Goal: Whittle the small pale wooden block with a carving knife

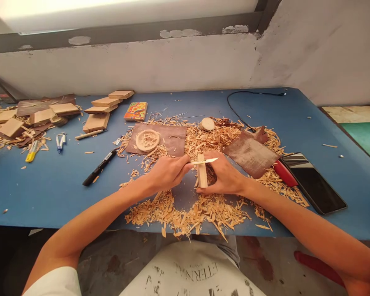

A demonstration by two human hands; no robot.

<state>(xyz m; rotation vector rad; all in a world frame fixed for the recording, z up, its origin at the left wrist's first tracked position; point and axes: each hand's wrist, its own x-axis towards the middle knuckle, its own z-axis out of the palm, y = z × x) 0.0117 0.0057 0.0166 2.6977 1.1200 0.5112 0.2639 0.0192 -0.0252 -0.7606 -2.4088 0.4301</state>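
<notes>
My left hand [168, 172] is closed around a knife [210, 160], its handle mostly hidden in the fingers. The pale blade points right and lies across the upper part of a small wooden block [202, 176]. My right hand [226, 176] grips that block from the right side, fingers behind it and thumb at its lower end. Curly wood shavings [217, 209] lie under and in front of both hands. Just beyond them is a brown sandpaper sheet [179, 137] with a round carved wooden piece [147, 140] on it.
A black marker [99, 167] lies left of my hands. Several wooden blocks [97, 122] stand at the back left near a colourful box [135, 111]. On the right are a phone [314, 181], a red object [285, 173], folded sandpaper [253, 154] and a black cable [231, 105].
</notes>
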